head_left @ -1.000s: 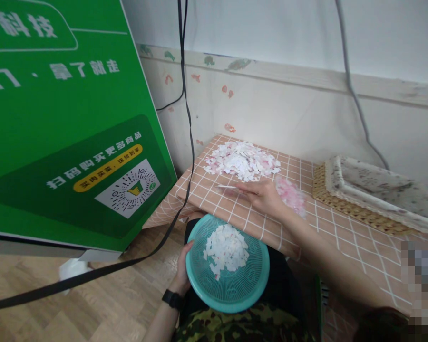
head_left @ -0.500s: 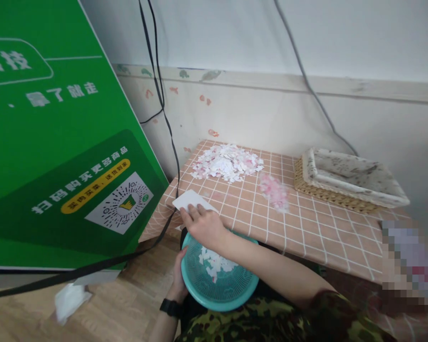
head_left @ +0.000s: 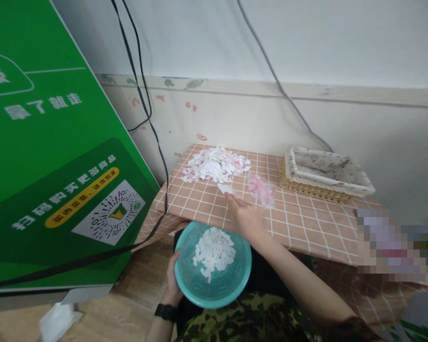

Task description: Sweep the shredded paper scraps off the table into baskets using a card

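Observation:
My left hand (head_left: 173, 278) grips the left rim of a round turquoise plastic colander (head_left: 235, 282) held over my lap. Inside it lies a heap of small white paper scraps (head_left: 214, 251). My right hand (head_left: 246, 217) is over the table near its front edge, with fingers closed on a white card (head_left: 225, 188). The card's edge is close to the front of a large pile of white and pinkish paper scraps (head_left: 214, 164). A smaller patch of pink scraps (head_left: 261, 191) lies just right of the card. Part of the card is hidden by my fingers.
A checked cloth covers the table (head_left: 306, 221). A lined wicker basket (head_left: 317, 190) stands at the right against the wall. A green sign panel (head_left: 57, 156) fills the left, with black cords (head_left: 157, 137) hanging beside it. A white bag (head_left: 59, 323) lies on the floor.
My right hand has moved with the card from the table's left corner rightward, to between the pile and the pink scraps. The camera view has shifted slightly right. My left hand still grips the colander.

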The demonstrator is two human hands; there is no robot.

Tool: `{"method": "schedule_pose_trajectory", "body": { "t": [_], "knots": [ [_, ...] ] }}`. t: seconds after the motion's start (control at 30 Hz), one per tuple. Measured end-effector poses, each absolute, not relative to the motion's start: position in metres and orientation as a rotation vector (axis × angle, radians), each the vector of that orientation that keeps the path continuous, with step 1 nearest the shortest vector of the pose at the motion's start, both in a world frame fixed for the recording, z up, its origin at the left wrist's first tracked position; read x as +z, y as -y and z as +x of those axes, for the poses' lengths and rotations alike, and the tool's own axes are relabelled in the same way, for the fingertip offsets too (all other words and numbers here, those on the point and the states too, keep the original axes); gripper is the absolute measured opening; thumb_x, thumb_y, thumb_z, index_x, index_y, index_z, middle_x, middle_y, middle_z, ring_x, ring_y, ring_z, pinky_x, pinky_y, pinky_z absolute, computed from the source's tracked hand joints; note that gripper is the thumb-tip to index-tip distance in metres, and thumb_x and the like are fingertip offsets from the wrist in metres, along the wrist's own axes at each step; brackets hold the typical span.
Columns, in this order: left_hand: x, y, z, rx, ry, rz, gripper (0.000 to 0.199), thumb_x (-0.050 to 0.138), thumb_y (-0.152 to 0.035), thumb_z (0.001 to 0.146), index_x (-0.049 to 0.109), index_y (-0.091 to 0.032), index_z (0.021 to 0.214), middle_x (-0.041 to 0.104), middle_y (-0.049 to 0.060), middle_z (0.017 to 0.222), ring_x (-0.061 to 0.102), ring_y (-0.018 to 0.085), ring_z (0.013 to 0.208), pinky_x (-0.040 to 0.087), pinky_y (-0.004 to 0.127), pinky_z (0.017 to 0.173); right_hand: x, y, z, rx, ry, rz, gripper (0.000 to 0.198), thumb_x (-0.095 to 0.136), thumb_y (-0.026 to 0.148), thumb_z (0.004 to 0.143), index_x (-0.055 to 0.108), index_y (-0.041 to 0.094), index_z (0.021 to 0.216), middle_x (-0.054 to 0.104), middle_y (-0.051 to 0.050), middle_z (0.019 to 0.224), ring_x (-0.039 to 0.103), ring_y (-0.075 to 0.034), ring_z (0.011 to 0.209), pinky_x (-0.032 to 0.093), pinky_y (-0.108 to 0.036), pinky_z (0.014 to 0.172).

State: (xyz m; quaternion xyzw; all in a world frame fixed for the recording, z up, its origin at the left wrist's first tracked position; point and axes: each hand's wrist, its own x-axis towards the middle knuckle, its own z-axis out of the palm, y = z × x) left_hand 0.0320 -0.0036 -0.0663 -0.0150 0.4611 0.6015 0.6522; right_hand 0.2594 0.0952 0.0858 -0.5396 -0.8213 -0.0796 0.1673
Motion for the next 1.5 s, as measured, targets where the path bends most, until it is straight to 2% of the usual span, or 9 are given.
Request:
{"method": "schedule_pose_trajectory", "body": {
  "t": [0.1,0.17,0.27,0.5,0.6,0.87,1.13,1.37,1.5],
  "knots": [
    [-0.067,0.003,0.03,1.36,-1.068,-0.035,0.019,0.07,-0.031,0.067,0.072,-0.016,0.078,0.075,0.004,0.073,0.068,0.02,0.068,0.052,0.034,0.075,0.08,-0.099,0.292,-0.293,2.172,-1.635,0.046,0.043,0.015,0.088,0.053,0.019,0.133,0.073,-0.011,0.098,0.069,-0.02,0.07,0.051,-0.029,0.063],
    [-0.07,0.003,0.029,1.371,-1.095,-0.025,0.019,0.071,-0.031,0.066,0.072,-0.016,0.078,0.075,0.004,0.074,0.067,0.02,0.067,0.052,0.034,0.076,0.079,-0.107,0.31,-0.317,2.02,-1.697,0.042,0.043,0.021,0.09,0.057,0.021,0.129,0.074,-0.01,0.086,0.067,-0.019,0.061,0.05,-0.029,0.06],
    [-0.075,0.003,0.026,1.382,-1.123,-0.022,0.022,0.072,-0.032,0.064,0.072,-0.016,0.078,0.074,0.003,0.072,0.067,0.021,0.067,0.051,0.036,0.077,0.085,-0.123,0.332,-0.248,1.806,-1.714,0.038,0.044,0.028,0.09,0.063,0.021,0.123,0.074,-0.012,0.096,0.069,-0.023,0.069,0.051,-0.033,0.065],
    [-0.08,0.003,0.024,1.365,-1.086,-0.024,0.02,0.069,-0.033,0.068,0.072,-0.018,0.082,0.076,0.003,0.077,0.069,0.022,0.072,0.051,0.036,0.08,0.114,-0.133,0.375,-0.02,1.483,-1.667,0.035,0.054,0.034,0.084,0.07,0.021,0.112,0.073,-0.008,0.101,0.069,-0.029,0.09,0.052,-0.04,0.079],
    [-0.08,0.004,0.025,1.348,-1.071,-0.034,0.022,0.068,-0.033,0.069,0.072,-0.018,0.085,0.076,0.004,0.078,0.069,0.024,0.074,0.052,0.039,0.081,0.116,-0.116,0.385,0.031,1.391,-1.647,0.036,0.057,0.038,0.082,0.071,0.02,0.11,0.073,-0.008,0.102,0.068,-0.031,0.093,0.052,-0.043,0.081],
    [-0.077,0.003,0.027,1.341,-1.108,-0.032,0.028,0.066,-0.033,0.069,0.073,-0.018,0.091,0.076,0.005,0.082,0.07,0.025,0.081,0.051,0.041,0.086,0.087,-0.092,0.366,0.426,1.45,-1.55,0.039,0.062,0.04,0.079,0.069,0.02,0.112,0.071,-0.009,0.105,0.069,-0.028,0.091,0.055,-0.043,0.078],
    [-0.072,0.004,0.026,1.359,-1.076,-0.055,0.021,0.066,-0.031,0.07,0.073,-0.017,0.085,0.076,0.006,0.08,0.07,0.025,0.076,0.051,0.042,0.084,0.102,-0.124,0.383,0.281,1.537,-1.626,0.038,0.059,0.037,0.082,0.069,0.019,0.113,0.072,-0.009,0.105,0.069,-0.027,0.092,0.053,-0.041,0.08],
    [-0.079,0.003,0.025,1.343,-1.051,-0.049,0.026,0.067,-0.035,0.07,0.073,-0.016,0.086,0.076,0.007,0.08,0.07,0.026,0.078,0.051,0.041,0.083,0.109,-0.15,0.336,0.182,1.715,-1.598,0.035,0.055,0.035,0.085,0.069,0.021,0.114,0.073,-0.009,0.102,0.07,-0.026,0.089,0.052,-0.036,0.078],
    [-0.081,0.005,0.023,1.356,-1.038,-0.028,0.025,0.067,-0.035,0.071,0.072,-0.016,0.086,0.076,0.007,0.083,0.07,0.025,0.077,0.051,0.04,0.083,0.104,-0.168,0.314,0.07,1.808,-1.551,0.034,0.053,0.032,0.087,0.068,0.023,0.116,0.071,-0.008,0.106,0.069,-0.026,0.094,0.051,-0.036,0.082]
  ]
}}
